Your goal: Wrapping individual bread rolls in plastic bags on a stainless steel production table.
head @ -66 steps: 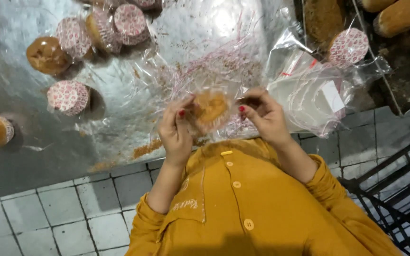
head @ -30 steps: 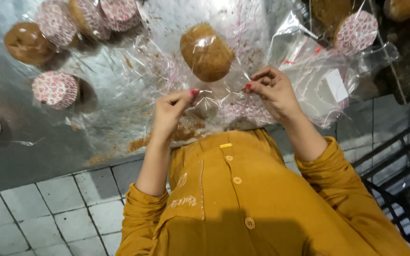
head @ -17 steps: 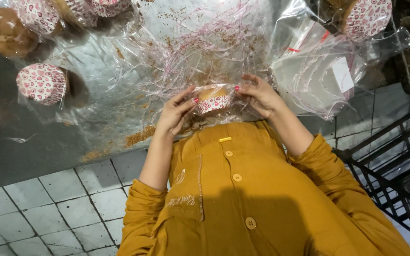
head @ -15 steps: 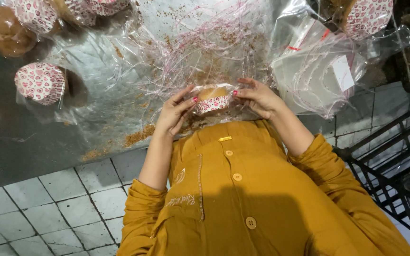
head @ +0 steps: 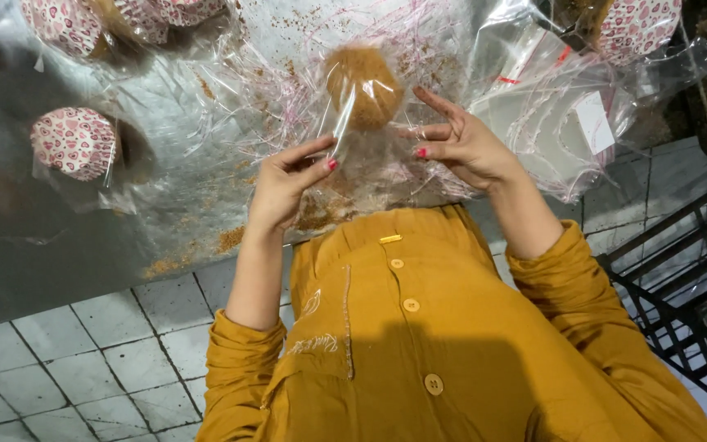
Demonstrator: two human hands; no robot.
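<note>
Pinching clear bag [head: 345, 123] (brown cake [head: 362, 82] inside): left hand [head: 288, 184] grip closed, right hand [head: 460, 143] too.

Two hands: left [head: 288, 184], right [head: 460, 147]. One bare brown muffin [head: 363, 86] in a clear bag. Five heart-print muffin cups [head: 73, 142] in view. One stack of empty clear bags [head: 566, 123].

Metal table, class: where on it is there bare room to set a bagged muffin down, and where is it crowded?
Free: the metal table near its front edge, between the wrapped muffin and the left hand; only crumbs there. Crowded: around the muffin in the clear bag, and by the right hand, where the bag pile spreads.
</note>
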